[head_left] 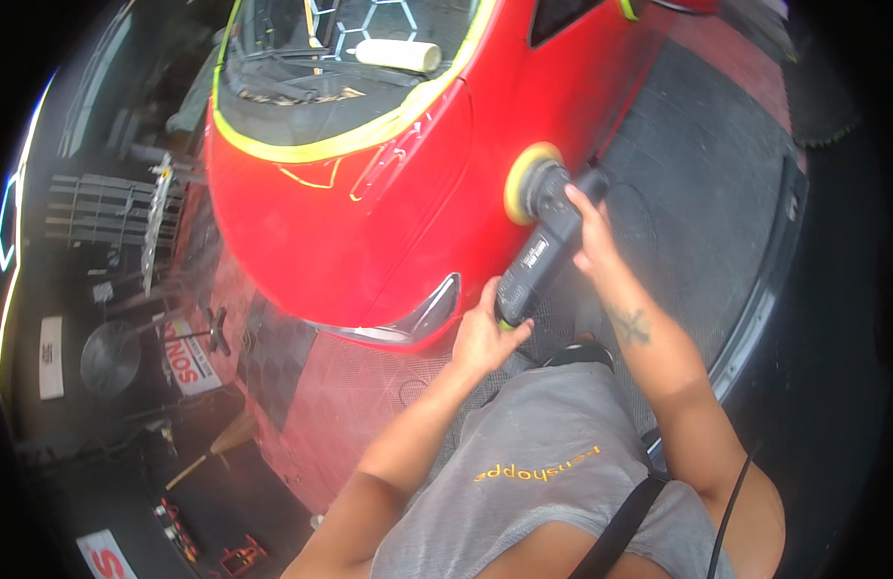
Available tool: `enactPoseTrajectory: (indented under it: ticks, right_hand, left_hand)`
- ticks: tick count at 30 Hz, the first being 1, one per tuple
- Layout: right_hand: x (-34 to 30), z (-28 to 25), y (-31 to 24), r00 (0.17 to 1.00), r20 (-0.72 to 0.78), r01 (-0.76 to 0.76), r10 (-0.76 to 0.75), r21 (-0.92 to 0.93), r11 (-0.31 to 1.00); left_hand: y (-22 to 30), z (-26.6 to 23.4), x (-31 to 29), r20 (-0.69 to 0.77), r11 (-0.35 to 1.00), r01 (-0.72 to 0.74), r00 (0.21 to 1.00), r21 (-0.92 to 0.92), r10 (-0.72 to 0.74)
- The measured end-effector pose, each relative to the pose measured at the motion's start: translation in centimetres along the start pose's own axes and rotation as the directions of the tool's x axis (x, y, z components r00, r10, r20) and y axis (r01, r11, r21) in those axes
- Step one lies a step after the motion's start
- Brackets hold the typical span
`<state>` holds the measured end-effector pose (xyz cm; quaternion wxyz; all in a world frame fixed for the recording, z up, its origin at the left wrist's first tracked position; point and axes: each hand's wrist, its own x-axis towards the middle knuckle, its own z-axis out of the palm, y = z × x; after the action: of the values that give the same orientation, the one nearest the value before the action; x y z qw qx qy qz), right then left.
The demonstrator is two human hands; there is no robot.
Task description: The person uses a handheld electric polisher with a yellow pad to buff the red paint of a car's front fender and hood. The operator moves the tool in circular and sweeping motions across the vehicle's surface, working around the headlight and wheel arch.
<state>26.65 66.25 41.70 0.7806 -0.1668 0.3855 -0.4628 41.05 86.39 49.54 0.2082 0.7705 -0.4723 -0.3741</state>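
Note:
A black car polisher point(538, 256) is held in both my hands, in front of the side of a red car point(369, 241). Its yellow foam pad point(520, 183) faces the front fender and looks pressed to the paint. My left hand point(487, 333) wraps round the rear end of the tool's body. Up by the head, my right hand point(593, 232) grips the polisher, thumb on top; some of its fingers are hidden behind the tool. Yellow-green masking tape point(302, 152) edges the windshield, and a headlight point(422, 314) sits below the pad.
A white bottle point(398, 55) lies at the base of the windshield. Tiled floor mats point(697, 164) surround the car. At left are a round stool point(111, 357), a broom point(224, 439) and a metal rack point(99, 207). A black cord point(731, 511) hangs over my right shoulder.

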Motion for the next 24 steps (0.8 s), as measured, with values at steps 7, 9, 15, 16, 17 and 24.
enactPoseTrajectory:
  ticks: [7,9,15,16,17,24]
  right_hand:
    - [-4.0,-5.6,1.5,0.976,0.037,-0.217,0.214,0.136,0.967]
    - [-5.7,-5.5,1.0,0.978,0.033,-0.210,0.207,0.114,0.971]
    - [-7.7,-5.4,-1.2,0.995,0.065,-0.085,0.079,0.098,0.992]
    - [-8.1,-5.3,-1.7,0.995,0.088,-0.059,0.051,0.101,0.993]
    - [-8.9,-5.3,-2.1,0.996,0.091,-0.024,0.014,0.109,0.994]
    - [-16.7,-4.9,-3.6,0.957,0.162,0.212,-0.240,0.172,0.962]
  left_hand:
    - [0.3,2.3,-5.2,0.018,0.996,0.053,0.998,0.069,-0.055]
    - [0.3,3.2,-6.8,0.022,0.990,0.112,0.993,0.091,-0.114]
    - [1.6,3.8,-8.1,0.024,0.986,0.024,0.999,0.164,-0.028]
    - [1.4,3.9,-8.2,0.010,0.986,-0.007,1.000,0.169,0.005]
    - [1.0,4.0,-8.3,-0.002,0.984,-0.039,0.999,0.175,0.040]
    - [-1.6,3.1,-12.6,-0.074,0.917,-0.376,0.919,0.132,0.387]
